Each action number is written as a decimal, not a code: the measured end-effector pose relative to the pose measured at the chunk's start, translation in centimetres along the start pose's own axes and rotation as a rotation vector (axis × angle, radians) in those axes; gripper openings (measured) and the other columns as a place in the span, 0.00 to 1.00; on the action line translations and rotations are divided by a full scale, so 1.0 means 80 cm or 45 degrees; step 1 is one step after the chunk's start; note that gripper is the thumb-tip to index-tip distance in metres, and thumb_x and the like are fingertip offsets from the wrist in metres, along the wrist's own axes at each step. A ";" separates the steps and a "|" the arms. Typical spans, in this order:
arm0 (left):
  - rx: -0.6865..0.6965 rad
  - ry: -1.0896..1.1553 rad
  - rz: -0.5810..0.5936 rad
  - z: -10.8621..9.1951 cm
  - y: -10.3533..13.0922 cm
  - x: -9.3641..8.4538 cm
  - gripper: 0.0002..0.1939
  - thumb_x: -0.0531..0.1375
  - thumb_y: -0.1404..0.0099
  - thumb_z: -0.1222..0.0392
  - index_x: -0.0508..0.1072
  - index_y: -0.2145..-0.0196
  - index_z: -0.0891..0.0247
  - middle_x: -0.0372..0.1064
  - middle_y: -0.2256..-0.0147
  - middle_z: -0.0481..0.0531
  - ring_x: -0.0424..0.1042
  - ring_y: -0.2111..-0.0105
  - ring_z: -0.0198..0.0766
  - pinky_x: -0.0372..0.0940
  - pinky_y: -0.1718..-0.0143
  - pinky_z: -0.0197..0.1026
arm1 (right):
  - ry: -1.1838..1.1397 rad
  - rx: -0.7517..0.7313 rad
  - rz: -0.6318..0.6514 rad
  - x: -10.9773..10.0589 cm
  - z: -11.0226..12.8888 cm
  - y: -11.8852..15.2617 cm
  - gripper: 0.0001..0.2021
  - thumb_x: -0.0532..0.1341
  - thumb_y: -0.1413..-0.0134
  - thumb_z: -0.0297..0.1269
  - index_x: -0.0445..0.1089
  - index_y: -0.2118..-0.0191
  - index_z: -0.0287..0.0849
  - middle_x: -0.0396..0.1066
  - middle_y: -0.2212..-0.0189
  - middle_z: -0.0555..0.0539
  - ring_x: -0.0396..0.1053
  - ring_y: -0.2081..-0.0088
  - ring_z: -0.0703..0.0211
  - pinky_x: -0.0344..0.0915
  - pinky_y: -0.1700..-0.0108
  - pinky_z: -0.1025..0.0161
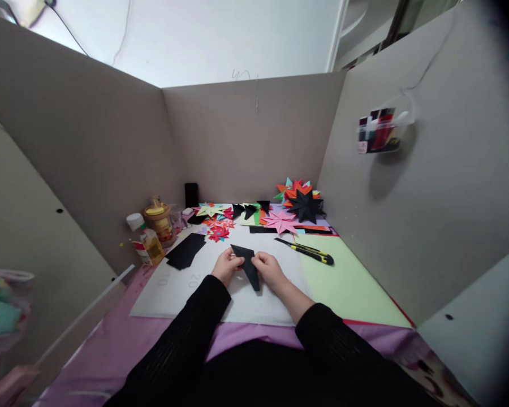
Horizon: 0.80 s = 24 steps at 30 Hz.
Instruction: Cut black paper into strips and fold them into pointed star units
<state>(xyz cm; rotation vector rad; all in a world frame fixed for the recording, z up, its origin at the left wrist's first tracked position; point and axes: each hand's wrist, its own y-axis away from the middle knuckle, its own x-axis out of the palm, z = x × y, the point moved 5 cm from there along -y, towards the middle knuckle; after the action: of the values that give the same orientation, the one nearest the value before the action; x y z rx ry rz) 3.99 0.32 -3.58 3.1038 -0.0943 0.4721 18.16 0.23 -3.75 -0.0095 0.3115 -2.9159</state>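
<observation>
A folded piece of black paper (pixel 249 268) is held between both hands over the white mat (pixel 212 302). My left hand (pixel 227 265) pinches its left edge, thumb on top. On the other side, my right hand (pixel 270 270) grips the right edge near the upper corner. The paper's pointed lower end hangs toward me. To the left lies a stack of black paper sheets (pixel 186 250). A black and yellow utility knife (pixel 309 251) rests to the right of my right hand.
Folded paper stars, among them a pink star (pixel 281 221) and a black star (pixel 306 207), stand at the back right. Smaller red stars (pixel 219 233) lie at the back middle. A glue bottle (pixel 151 246) and a brown jar (pixel 160 221) stand at left. Grey panels (pixel 254 141) enclose the table.
</observation>
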 end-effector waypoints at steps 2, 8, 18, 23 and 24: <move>0.007 0.005 -0.019 -0.001 -0.001 -0.002 0.17 0.68 0.58 0.63 0.68 0.70 0.65 0.63 0.83 0.41 0.63 0.84 0.29 0.56 0.81 0.31 | 0.001 0.016 0.040 0.002 0.000 0.000 0.14 0.58 0.54 0.45 0.59 0.79 0.42 0.56 0.85 0.57 0.52 0.82 0.67 0.49 0.80 0.69; 0.066 0.029 -0.094 -0.003 0.000 -0.006 0.17 0.69 0.58 0.62 0.68 0.70 0.65 0.58 0.86 0.38 0.61 0.85 0.27 0.58 0.79 0.32 | 0.033 0.046 0.121 0.008 -0.005 0.001 0.17 0.58 0.54 0.45 0.54 0.83 0.43 0.52 0.88 0.57 0.48 0.84 0.69 0.45 0.82 0.69; 0.126 0.121 -0.301 -0.009 -0.005 -0.024 0.17 0.68 0.58 0.60 0.65 0.72 0.64 0.62 0.84 0.39 0.65 0.82 0.28 0.59 0.77 0.32 | 0.156 0.013 0.125 0.013 -0.005 0.002 0.14 0.58 0.54 0.40 0.54 0.83 0.43 0.51 0.87 0.58 0.49 0.83 0.69 0.46 0.81 0.69; 0.134 0.158 -0.372 -0.009 -0.006 -0.031 0.17 0.68 0.58 0.60 0.65 0.73 0.64 0.66 0.80 0.42 0.66 0.81 0.29 0.58 0.77 0.31 | 0.188 0.000 0.112 0.013 -0.004 0.003 0.11 0.56 0.53 0.39 0.58 0.81 0.42 0.53 0.87 0.57 0.51 0.83 0.68 0.48 0.80 0.69; 0.138 0.166 -0.383 -0.009 -0.007 -0.033 0.18 0.68 0.58 0.60 0.65 0.73 0.63 0.66 0.80 0.42 0.66 0.80 0.29 0.58 0.77 0.31 | 0.192 -0.001 0.113 0.014 -0.004 0.004 0.11 0.55 0.53 0.38 0.58 0.81 0.42 0.53 0.87 0.57 0.51 0.82 0.68 0.48 0.80 0.69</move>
<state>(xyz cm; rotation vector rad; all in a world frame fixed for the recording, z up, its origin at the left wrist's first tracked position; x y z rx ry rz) 1.31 1.00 -3.63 3.0981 0.4050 0.6833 17.16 -0.20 -4.13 0.2198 0.3289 -2.8340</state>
